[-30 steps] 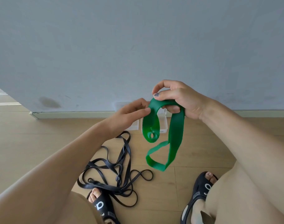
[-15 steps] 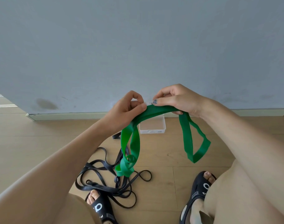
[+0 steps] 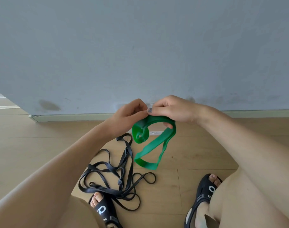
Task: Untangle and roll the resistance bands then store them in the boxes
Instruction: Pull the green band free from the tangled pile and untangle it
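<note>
both hands raised together; left hand (image 3: 129,115) and right hand (image 3: 171,109) pinching

The boxes (image 3: 154,132) were almost wholly hidden behind the hands and the green band (image 3: 154,142), only a pale sliver showing. Both sandals (image 3: 201,199) were cut off by the bottom edge, and the left foot covered part of the black bands (image 3: 117,178).

It looked like a room in a home. The floor (image 3: 198,152) was pale wood-look planks, meeting a plain blue-grey painted wall (image 3: 140,46) at a light skirting board (image 3: 71,117). The wall was scuffed and smudged low down. The person sat bare-legged in black slip-on sandals (image 3: 204,193), with black exercise bands (image 3: 117,176) sprawled loose across the planks beside their feet.
</note>
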